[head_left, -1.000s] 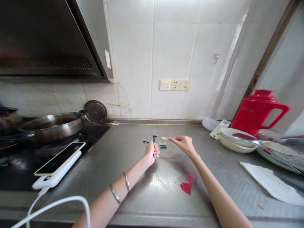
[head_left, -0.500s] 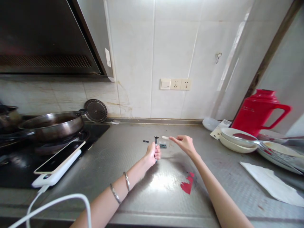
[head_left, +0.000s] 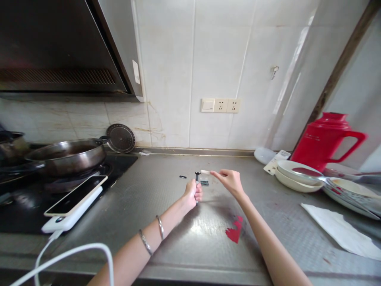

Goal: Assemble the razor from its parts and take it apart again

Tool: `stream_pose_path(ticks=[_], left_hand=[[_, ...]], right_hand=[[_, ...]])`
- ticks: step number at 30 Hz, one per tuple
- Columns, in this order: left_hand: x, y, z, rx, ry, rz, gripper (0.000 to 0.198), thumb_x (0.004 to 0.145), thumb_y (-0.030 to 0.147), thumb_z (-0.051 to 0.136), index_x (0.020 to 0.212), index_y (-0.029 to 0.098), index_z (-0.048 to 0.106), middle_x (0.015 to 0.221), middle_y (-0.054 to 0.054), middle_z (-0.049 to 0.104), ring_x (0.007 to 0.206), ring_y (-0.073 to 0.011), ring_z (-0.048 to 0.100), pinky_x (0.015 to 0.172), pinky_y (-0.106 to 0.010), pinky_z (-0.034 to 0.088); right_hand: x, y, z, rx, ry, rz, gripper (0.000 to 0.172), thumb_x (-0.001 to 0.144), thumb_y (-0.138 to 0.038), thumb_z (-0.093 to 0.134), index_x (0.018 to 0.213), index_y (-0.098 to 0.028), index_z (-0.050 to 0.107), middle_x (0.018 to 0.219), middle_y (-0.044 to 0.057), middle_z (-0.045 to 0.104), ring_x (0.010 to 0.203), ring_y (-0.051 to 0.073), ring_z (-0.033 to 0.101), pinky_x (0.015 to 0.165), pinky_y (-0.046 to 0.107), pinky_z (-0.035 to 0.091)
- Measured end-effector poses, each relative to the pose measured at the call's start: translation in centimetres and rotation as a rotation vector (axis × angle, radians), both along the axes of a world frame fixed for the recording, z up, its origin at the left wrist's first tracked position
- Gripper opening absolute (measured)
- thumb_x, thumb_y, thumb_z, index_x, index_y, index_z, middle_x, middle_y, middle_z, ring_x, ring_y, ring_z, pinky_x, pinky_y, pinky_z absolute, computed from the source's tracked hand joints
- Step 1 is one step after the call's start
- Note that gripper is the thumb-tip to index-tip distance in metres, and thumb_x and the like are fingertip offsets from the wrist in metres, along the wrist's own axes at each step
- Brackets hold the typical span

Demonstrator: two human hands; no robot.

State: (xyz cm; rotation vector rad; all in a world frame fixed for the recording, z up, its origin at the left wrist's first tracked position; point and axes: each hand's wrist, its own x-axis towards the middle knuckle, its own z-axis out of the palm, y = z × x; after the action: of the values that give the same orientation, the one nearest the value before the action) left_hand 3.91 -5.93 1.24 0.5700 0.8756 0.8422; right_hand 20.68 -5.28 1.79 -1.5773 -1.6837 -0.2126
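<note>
My left hand point(head_left: 193, 192) is closed around the handle of what looks like a safety razor point(head_left: 197, 176), held upright with its dark T-shaped head above the fist. Pinched between thumb and finger of my right hand point(head_left: 230, 180) is a small flat white strip point(head_left: 205, 172). The strip's free end is right at the razor's head; whether they touch I cannot tell. Just behind my left fist lies a small blue-green packet point(head_left: 204, 182) on the metal counter point(head_left: 160, 190). A small black piece point(head_left: 182, 177) lies left of the razor.
A torn red paper piece point(head_left: 234, 232) lies between my forearms. To the left are a phone point(head_left: 77, 194) on a white power bank point(head_left: 70, 218), a white cable point(head_left: 71, 248) and a steel pan point(head_left: 71, 155). Stacked bowls point(head_left: 297, 180), a red thermos point(head_left: 324, 139) and a napkin point(head_left: 339, 230) stand right.
The white strip in my right hand has moved slightly left, closer to the razor's head. My left hand keeps its grip on the razor, nearly still.
</note>
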Motion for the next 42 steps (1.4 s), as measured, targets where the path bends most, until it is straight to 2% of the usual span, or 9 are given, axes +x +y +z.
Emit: stream_pose_path(ticks=[5, 10, 13, 16, 19, 22, 26, 32, 42], left_hand=[[0.1, 0.1, -0.1, 0.08, 0.074, 0.026, 0.036, 0.084, 0.028, 0.024, 0.05, 0.019, 0.026, 0.037, 0.009, 0.016, 0.027, -0.0032, 0.011, 0.033, -0.018, 0.003], [-0.5, 0.7, 0.6, 0.201, 0.085, 0.096, 0.038, 0.084, 0.03, 0.025, 0.048, 0.019, 0.024, 0.038, 0.009, 0.017, 0.027, -0.0028, 0.011, 0.033, -0.017, 0.005], [-0.8, 0.8, 0.9, 0.246, 0.076, 0.113, 0.038, 0.084, 0.029, 0.025, 0.047, 0.019, 0.025, 0.037, 0.009, 0.017, 0.027, -0.0031, 0.012, 0.033, -0.017, 0.005], [-1.1, 1.1, 0.9, 0.269, 0.088, 0.128, 0.039, 0.084, 0.031, 0.027, 0.047, 0.02, 0.024, 0.037, 0.009, 0.017, 0.027, -0.0031, 0.013, 0.033, -0.017, 0.006], [-1.3, 1.4, 0.7, 0.281, 0.091, 0.137, 0.04, 0.084, 0.035, 0.03, 0.048, 0.02, 0.024, 0.038, 0.009, 0.017, 0.028, -0.003, 0.013, 0.033, -0.017, 0.006], [-1.5, 1.8, 0.4, 0.278, 0.101, 0.15, 0.04, 0.084, 0.035, 0.03, 0.048, 0.02, 0.024, 0.037, 0.009, 0.016, 0.028, -0.0033, 0.013, 0.033, -0.017, 0.006], [-1.7, 2.0, 0.3, 0.283, 0.114, 0.162, 0.037, 0.083, 0.031, 0.029, 0.049, 0.02, 0.025, 0.036, 0.009, 0.017, 0.027, -0.0034, 0.014, 0.033, -0.017, 0.007], [-1.8, 2.1, 0.5, 0.306, 0.118, 0.175, 0.036, 0.083, 0.031, 0.031, 0.05, 0.019, 0.026, 0.036, 0.009, 0.018, 0.028, -0.0031, 0.015, 0.033, -0.016, 0.008], [-2.0, 2.0, 1.1, 0.329, 0.107, 0.208, 0.039, 0.085, 0.032, 0.03, 0.048, 0.019, 0.026, 0.036, 0.009, 0.018, 0.028, -0.003, 0.014, 0.032, -0.016, 0.009]], right_hand=[[-1.2, 0.1, 0.4, -0.013, -0.012, 0.058, 0.069, 0.075, -0.073, 0.031, 0.048, -0.016, 0.057, 0.042, 0.0, 0.047, 0.049, 0.01, 0.044, 0.057, 0.022, 0.028], [1.7, 0.2, 0.2, -0.1, 0.018, -0.071, 0.061, 0.072, -0.072, 0.04, 0.056, -0.019, 0.065, 0.051, 0.003, 0.058, 0.058, 0.015, 0.054, 0.067, 0.027, 0.034], [3.4, 0.7, -0.5, -0.227, 0.134, -0.116, 0.054, 0.074, -0.067, 0.041, 0.073, -0.023, 0.071, 0.063, 0.004, 0.064, 0.063, 0.018, 0.057, 0.063, 0.028, 0.036], [4.0, 1.2, -1.1, -0.299, 0.208, -0.021, 0.045, 0.076, -0.053, 0.046, 0.096, -0.021, 0.071, 0.066, 0.005, 0.066, 0.064, 0.018, 0.058, 0.059, 0.025, 0.038], [3.7, 1.5, -1.4, -0.278, 0.197, 0.056, 0.043, 0.077, -0.043, 0.047, 0.103, -0.017, 0.068, 0.061, 0.003, 0.063, 0.061, 0.017, 0.057, 0.057, 0.023, 0.037], [3.1, 1.3, -1.2, -0.256, 0.164, 0.074, 0.042, 0.081, -0.042, 0.039, 0.085, -0.014, 0.071, 0.055, 0.003, 0.061, 0.056, 0.015, 0.055, 0.054, 0.022, 0.035], [2.0, 0.5, -0.8, -0.362, 0.093, 0.024, 0.049, 0.085, -0.047, 0.034, 0.06, -0.017, 0.064, 0.053, 0.004, 0.061, 0.051, 0.014, 0.055, 0.052, 0.022, 0.033], [-1.3, -0.5, -0.7, -0.484, -0.095, -0.104, 0.05, 0.087, -0.047, 0.032, 0.065, -0.018, 0.066, 0.071, 0.012, 0.068, 0.067, 0.02, 0.063, 0.05, 0.023, 0.032], [-6.8, 0.2, -1.9, -0.633, -0.223, 0.025, 0.034, 0.081, -0.031, 0.04, 0.081, -0.016, 0.071, 0.087, 0.015, 0.069, 0.082, 0.024, 0.065, 0.063, 0.026, 0.043]])
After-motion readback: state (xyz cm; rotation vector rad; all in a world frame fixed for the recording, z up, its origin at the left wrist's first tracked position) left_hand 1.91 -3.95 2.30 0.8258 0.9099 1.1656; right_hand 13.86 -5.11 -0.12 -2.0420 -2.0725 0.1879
